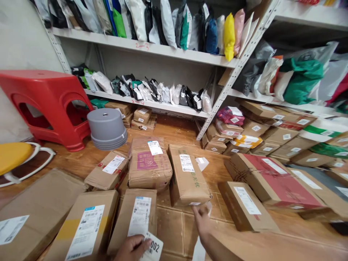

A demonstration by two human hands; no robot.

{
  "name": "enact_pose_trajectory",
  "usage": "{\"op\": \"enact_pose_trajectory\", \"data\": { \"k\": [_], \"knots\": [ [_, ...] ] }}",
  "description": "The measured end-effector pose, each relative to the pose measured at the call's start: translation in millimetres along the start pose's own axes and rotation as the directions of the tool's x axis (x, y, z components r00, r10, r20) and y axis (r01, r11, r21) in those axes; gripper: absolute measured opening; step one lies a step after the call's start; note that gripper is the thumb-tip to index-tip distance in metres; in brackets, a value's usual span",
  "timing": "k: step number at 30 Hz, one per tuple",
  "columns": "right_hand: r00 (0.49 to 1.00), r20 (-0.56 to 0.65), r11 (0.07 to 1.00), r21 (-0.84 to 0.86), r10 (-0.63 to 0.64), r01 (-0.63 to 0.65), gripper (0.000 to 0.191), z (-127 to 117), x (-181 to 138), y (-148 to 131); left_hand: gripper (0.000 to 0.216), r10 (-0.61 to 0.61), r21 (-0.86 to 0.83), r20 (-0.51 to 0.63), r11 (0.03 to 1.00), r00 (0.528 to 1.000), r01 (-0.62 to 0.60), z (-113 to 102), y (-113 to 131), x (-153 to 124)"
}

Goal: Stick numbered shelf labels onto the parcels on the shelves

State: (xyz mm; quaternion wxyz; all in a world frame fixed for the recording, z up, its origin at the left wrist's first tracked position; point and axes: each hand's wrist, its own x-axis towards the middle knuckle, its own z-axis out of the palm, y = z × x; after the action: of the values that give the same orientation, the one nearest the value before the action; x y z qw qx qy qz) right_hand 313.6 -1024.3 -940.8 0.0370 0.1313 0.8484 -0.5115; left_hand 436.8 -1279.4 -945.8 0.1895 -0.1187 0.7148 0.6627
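Head view: you look down at a floor covered with cardboard parcels, with shelves of soft mailer bags behind them.
Left hand: your left hand (133,247) is at the bottom edge, fingers closed on a small white label slip (152,247) with "002" printed on it; the slip is just beside the lower end of the narrow box (136,219) in front of you.
Right hand: your right hand (202,220) reaches forward, fingers partly open, its tips at the near end of the long brown box (187,177). I cannot tell if it grips the box or only touches it.
White paper: a second white piece shows under your right forearm, too much hidden to name it.
Boxes near you: the box with the yellow stripe (85,226) and the narrow box each carry a shipping label on top; the wrapped parcel (149,163) with a purple print lies behind them.
Done so far: as I judge it, the "002" slip is in your hand and not yet stuck on any box, so the numbering is at an early point.
Left to do: many parcels on the floor, also the flat red box (274,181) on the right, show no such number slip.
Around: a red stool (46,105) and a stack of grey stools (106,128) stand on the left.
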Motion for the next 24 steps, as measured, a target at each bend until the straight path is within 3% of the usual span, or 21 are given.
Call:
{"op": "enact_pose_trajectory", "data": {
  "k": [2, 3, 4, 6, 7, 12, 18, 21, 24],
  "knots": [
    [0.981, 0.193, 0.998, 0.057, -0.034, 0.023, 0.052, 17.2, -20.1, -11.9, 0.061, 0.014, -0.033, -0.041, 0.999, 0.999, -0.016, 1.4, 7.6, 5.4],
    [0.939, 0.337, 0.994, 0.105, -0.067, 0.034, 0.055, 26.7, -30.4, -18.6, 0.060, 0.021, -0.055, -0.048, 0.998, 0.999, -0.024, 2.1, 10.9, 8.2],
    [0.851, 0.511, 0.985, 0.170, -0.118, 0.035, 0.055, 35.8, -39.7, -25.5, 0.059, 0.028, -0.074, -0.056, 0.997, 0.998, -0.032, 2.7, 14.1, 11.1],
    [0.738, 0.655, 0.971, 0.238, -0.160, -0.001, 0.048, 50.5, -51.9, -38.9, 0.058, 0.032, -0.109, -0.084, 0.993, 0.996, -0.041, 2.8, 20.4, 17.3],
    [0.715, 0.679, 0.965, 0.260, -0.166, -0.022, 0.045, 55.6, -54.1, -45.0, 0.057, 0.035, -0.129, -0.097, 0.991, 0.995, -0.047, 2.3, 23.7, 20.5],
    [0.798, 0.562, 0.943, 0.333, -0.218, 0.023, 0.052, 68.3, -40.3, -65.8, 0.056, 0.008, -0.192, -0.141, 0.981, 0.990, -0.035, -4.8, 39.0, 33.9],
    [0.826, 0.497, 0.939, 0.328, -0.267, 0.107, 0.055, 87.5, -26.7, -77.8, 0.056, 0.009, -0.018, -0.267, 1.000, 0.964, -0.014, -18.0, 53.7, 44.7],
    [0.850, 0.455, 0.940, 0.317, -0.265, 0.124, 0.055, 92.5, -22.6, -84.2, 0.054, -0.017, -0.041, -0.236, 0.999, 0.972, 0.008, -26.2, 55.8, 50.2],
    [0.856, 0.453, 0.948, 0.294, -0.251, 0.122, 0.048, 93.4, -17.5, -89.9, 0.048, 0.038, -0.132, -0.132, 0.990, 0.991, -0.056, -34.5, 56.1, 52.3]
  ]
}}
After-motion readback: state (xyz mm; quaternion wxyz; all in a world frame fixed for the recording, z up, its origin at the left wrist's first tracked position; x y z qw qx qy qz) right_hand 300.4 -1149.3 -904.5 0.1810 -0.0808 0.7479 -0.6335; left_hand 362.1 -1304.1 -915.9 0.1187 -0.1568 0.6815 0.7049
